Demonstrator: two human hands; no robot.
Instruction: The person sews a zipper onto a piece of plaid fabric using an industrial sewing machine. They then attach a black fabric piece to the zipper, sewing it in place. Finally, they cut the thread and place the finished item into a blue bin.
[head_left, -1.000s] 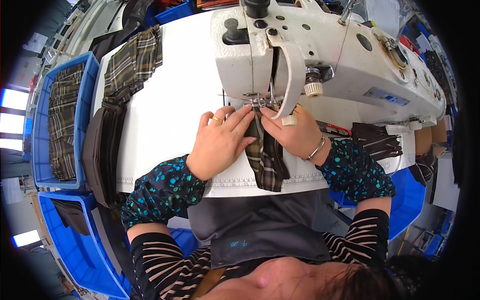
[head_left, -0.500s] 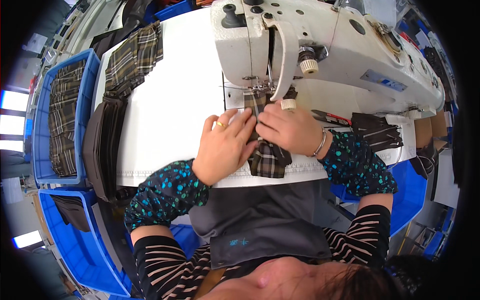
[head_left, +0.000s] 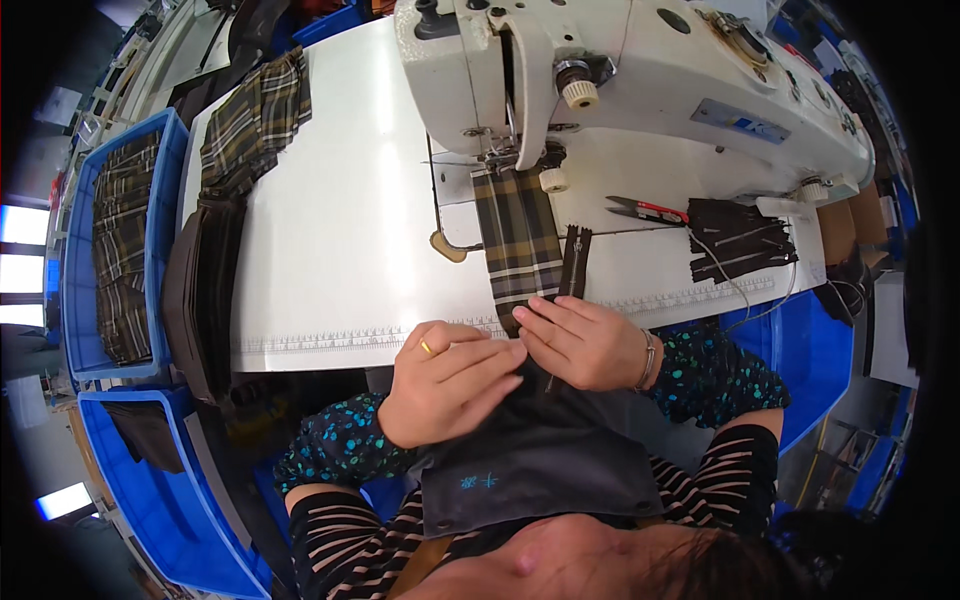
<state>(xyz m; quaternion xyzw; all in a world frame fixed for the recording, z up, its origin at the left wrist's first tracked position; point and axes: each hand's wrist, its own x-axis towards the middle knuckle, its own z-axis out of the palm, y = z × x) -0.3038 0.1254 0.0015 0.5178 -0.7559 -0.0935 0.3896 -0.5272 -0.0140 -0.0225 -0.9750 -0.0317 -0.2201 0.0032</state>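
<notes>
A brown, black and white plaid fabric piece [head_left: 515, 235] lies flat on the sewing table, its far end under the presser foot of the white sewing machine [head_left: 600, 70]. Along its right side runs a dark zipper [head_left: 575, 262], partly covered by my right hand [head_left: 592, 348]. That hand's fingers close over the near end of the fabric and the zipper; its thumb is hidden. My left hand [head_left: 450, 380], slightly blurred, is beside the fabric's near end at the table edge. Its fingers are stretched out, their tips close to my right fingertips.
Red-handled thread snips [head_left: 648, 211] lie right of the fabric, beside a pile of dark zippers [head_left: 740, 240]. Stacked dark pieces [head_left: 205, 290] and plaid pieces [head_left: 258, 120] line the table's left side. A blue bin [head_left: 170, 160] beyond holds more plaid fabric. A ruler strip [head_left: 380, 337] follows the front edge.
Both hands have drawn back from the presser foot toward the table's near edge. The bunched plaid fabric is now spread flat, with the zipper visible along its right side.
</notes>
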